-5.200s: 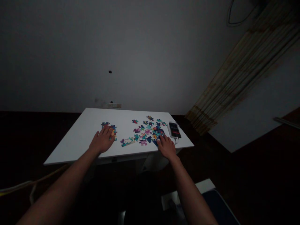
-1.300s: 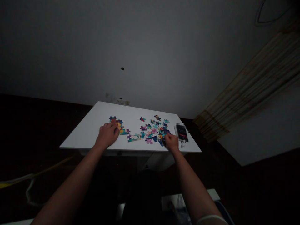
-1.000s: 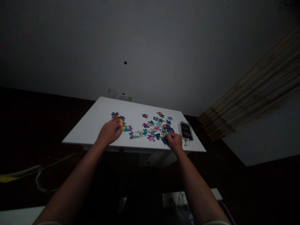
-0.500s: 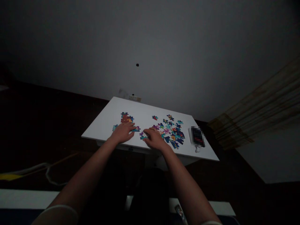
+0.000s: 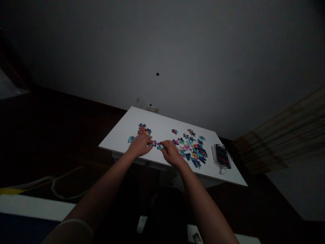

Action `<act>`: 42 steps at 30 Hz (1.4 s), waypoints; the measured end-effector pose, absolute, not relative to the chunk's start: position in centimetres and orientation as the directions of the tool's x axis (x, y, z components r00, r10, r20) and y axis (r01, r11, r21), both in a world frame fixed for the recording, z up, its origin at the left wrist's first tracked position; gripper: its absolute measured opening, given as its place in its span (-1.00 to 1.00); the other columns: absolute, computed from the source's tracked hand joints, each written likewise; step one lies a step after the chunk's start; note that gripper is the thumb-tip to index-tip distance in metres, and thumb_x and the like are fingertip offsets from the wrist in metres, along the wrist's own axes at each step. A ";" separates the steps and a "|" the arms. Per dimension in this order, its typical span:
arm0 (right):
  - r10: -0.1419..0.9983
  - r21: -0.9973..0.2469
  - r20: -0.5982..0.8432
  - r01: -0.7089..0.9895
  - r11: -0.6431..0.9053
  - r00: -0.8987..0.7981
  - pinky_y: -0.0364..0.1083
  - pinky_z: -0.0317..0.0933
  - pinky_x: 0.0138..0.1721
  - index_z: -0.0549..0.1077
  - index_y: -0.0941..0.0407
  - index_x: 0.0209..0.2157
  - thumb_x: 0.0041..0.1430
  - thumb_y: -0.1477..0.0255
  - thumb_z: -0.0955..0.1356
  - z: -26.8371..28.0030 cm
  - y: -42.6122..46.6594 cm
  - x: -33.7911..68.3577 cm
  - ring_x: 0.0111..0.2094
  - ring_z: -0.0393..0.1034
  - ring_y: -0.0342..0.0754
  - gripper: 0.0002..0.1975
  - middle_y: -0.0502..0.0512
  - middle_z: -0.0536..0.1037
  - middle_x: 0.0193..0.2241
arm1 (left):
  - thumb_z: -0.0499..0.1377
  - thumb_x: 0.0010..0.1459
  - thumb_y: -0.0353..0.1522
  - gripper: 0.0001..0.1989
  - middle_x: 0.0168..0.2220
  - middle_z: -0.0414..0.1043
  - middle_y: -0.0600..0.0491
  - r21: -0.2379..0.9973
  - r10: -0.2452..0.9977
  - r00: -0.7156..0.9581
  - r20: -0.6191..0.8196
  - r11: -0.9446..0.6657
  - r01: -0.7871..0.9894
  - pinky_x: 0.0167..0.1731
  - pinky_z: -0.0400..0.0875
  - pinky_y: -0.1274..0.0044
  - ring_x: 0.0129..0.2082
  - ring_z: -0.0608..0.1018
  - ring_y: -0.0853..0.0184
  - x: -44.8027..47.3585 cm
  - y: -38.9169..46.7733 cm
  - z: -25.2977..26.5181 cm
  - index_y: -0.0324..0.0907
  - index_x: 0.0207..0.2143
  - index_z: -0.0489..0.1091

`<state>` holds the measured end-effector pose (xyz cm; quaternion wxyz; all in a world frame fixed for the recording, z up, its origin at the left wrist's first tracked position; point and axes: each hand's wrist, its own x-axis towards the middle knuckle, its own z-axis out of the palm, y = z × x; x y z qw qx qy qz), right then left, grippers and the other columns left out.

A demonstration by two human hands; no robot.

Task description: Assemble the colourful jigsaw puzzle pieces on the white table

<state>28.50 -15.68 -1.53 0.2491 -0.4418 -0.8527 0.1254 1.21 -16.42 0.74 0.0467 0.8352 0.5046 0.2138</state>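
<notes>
Steady the partly joined jigsaw section (image 5: 142, 129) flat on the white table (image 5: 117, 139) with the left hand (image 5: 140, 145); line up tab and socket with the partly covered jigsaw piece (image 5: 159, 145), just to its right, before pressing. The left hand lies palm down across the section's near part; the right hand (image 5: 171, 151) angles inward, fingers bent. Whether either hand grasps or merely presses cannot be told

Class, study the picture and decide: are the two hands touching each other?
No, the left hand and the right hand are apart, with colourful puzzle pieces showing between them.
</notes>
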 end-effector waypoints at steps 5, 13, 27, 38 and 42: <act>0.832 -0.410 0.260 0.724 0.555 -0.491 0.19 0.30 0.32 0.68 0.01 0.22 0.44 0.53 0.44 -0.9 -14.8 27.8 0.20 0.47 0.19 -0.61 0.24 0.66 0.15 | 0.20 0.50 -0.24 -0.65 0.32 0.67 -0.06 0.294 0.873 0.394 0.287 -0.472 0.831 0.40 0.44 0.16 0.34 0.63 0.02 1.2 -16.7 1.3 -0.05 0.10 0.77; 0.842 -0.344 0.177 0.769 0.538 -0.510 0.20 0.26 0.34 0.73 -0.03 0.23 0.44 0.48 0.46 0.9 -14.2 27.2 0.23 0.46 0.21 -0.60 0.22 0.68 0.16 | 0.19 0.50 -0.23 -0.66 0.29 0.69 -0.03 0.318 0.874 0.376 0.308 -0.467 0.825 0.40 0.45 0.12 0.32 0.63 0.02 1.2 -16.6 0.9 0.01 0.06 0.78; 0.845 -0.338 0.165 0.776 0.533 -0.509 0.20 0.30 0.37 0.63 0.06 0.34 0.26 0.44 0.49 3.4 -14.8 29.6 0.25 0.51 0.25 -0.40 0.30 0.68 0.25 | 0.21 0.49 -0.25 -0.67 0.31 0.67 -0.08 0.339 0.878 0.375 0.297 -0.464 0.819 0.42 0.43 0.08 0.35 0.62 -0.01 1.2 -16.9 1.3 -0.03 0.07 0.78; 0.897 -0.436 0.141 0.787 0.437 -0.420 0.13 0.42 0.26 0.65 0.05 0.19 0.18 0.54 0.55 1.9 -15.6 31.5 0.15 0.59 0.21 -0.48 0.25 0.71 0.10 | 0.21 0.47 -0.27 -0.67 0.28 0.68 -0.09 0.358 0.878 0.368 0.306 -0.464 0.810 0.40 0.45 0.09 0.34 0.62 -0.02 1.2 -16.9 1.6 -0.01 0.05 0.78; 0.896 -0.484 0.221 0.754 0.443 -0.385 0.16 0.43 0.30 0.65 0.05 0.16 0.26 0.55 0.47 1.3 -15.2 31.2 0.16 0.60 0.22 -0.56 0.27 0.70 0.12 | 0.21 0.46 -0.29 -0.67 0.28 0.69 -0.11 0.370 0.879 0.364 0.309 -0.464 0.805 0.39 0.46 0.08 0.32 0.64 -0.02 1.0 -16.8 1.3 -0.02 0.05 0.79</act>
